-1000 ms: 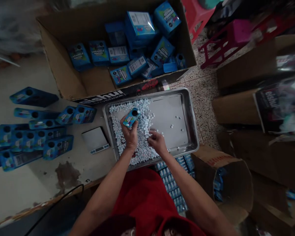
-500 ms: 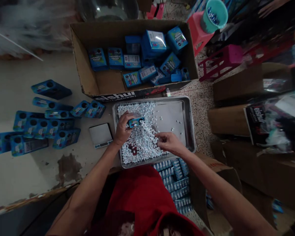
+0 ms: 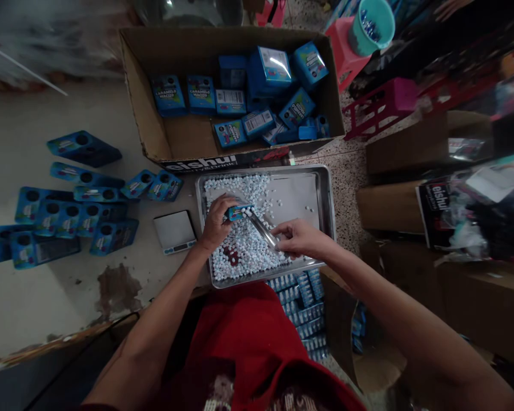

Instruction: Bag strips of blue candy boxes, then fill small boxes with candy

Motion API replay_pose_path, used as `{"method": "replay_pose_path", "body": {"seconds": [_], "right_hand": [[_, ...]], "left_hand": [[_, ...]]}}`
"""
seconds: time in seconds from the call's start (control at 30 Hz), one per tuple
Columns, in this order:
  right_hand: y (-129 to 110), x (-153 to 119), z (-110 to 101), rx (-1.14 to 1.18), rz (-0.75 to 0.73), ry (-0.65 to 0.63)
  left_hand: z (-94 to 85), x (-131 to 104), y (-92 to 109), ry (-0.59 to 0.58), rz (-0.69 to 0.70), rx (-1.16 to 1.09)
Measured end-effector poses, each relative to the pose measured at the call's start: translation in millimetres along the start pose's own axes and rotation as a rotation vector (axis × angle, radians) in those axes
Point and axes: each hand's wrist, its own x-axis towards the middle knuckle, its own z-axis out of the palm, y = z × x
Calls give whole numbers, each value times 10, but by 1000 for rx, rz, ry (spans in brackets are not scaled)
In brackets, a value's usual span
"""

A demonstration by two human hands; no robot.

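Note:
Small white and pale blue candies (image 3: 248, 251) cover the left part of a metal tray (image 3: 329, 200). Over them, my left hand (image 3: 217, 221) grips a small blue box (image 3: 239, 212), whose opening faces right and has candies at it. My right hand (image 3: 297, 237) holds a shiny metal scoop (image 3: 262, 229) between thumb and fingers. The scoop slants up to the left, its far end at the box opening with a few candies there. A dark red thing (image 3: 230, 256) lies partly buried among the candies.
Behind the tray, a cardboard box (image 3: 188, 140) holds several blue boxes. More blue boxes (image 3: 71, 218) stand on the table at the left, beside a small scale (image 3: 173, 231). At the right are cartons (image 3: 389, 210), plastic stools (image 3: 400, 97) and a turquoise bucket (image 3: 372, 25).
The metal scoop now shows in my right hand, reaching to the box opening; earlier it was not distinguishable. The blue box has shifted slightly to the right. The whole view has moved a little.

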Motion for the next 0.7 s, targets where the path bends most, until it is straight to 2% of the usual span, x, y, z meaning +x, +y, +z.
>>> {"method": "replay_pose_path", "body": {"seconds": [0.1, 0.2, 0.23, 0.3, 0.37, 0.43, 0.53, 0.6, 0.7], "right_hand": [[55, -96, -3, 66, -30, -37], [301, -182, 43, 29, -92, 7], [442, -183, 77, -39, -109, 82], [805, -118, 174, -242, -93, 326], [1217, 34, 304, -455, 9, 577], [1585, 237, 464, -586, 92, 685], [1889, 529, 755, -627, 84, 703], [1903, 683, 959, -590, 37, 698], [1753, 880, 1205, -462, -29, 679]], "left_hand": [[4, 23, -11, -13, 0, 8], [-15, -11, -45, 2, -54, 17], [-17, -43, -63, 31, -90, 10], [7, -134, -106, 123, -164, -18], [95, -242, -145, 220, -205, -43], [258, -334, -169, 299, -200, -32], [601, -393, -162, 400, -176, 21], [837, -375, -127, 430, -183, 51], [1126, -298, -27, 404, -212, 17]]}}
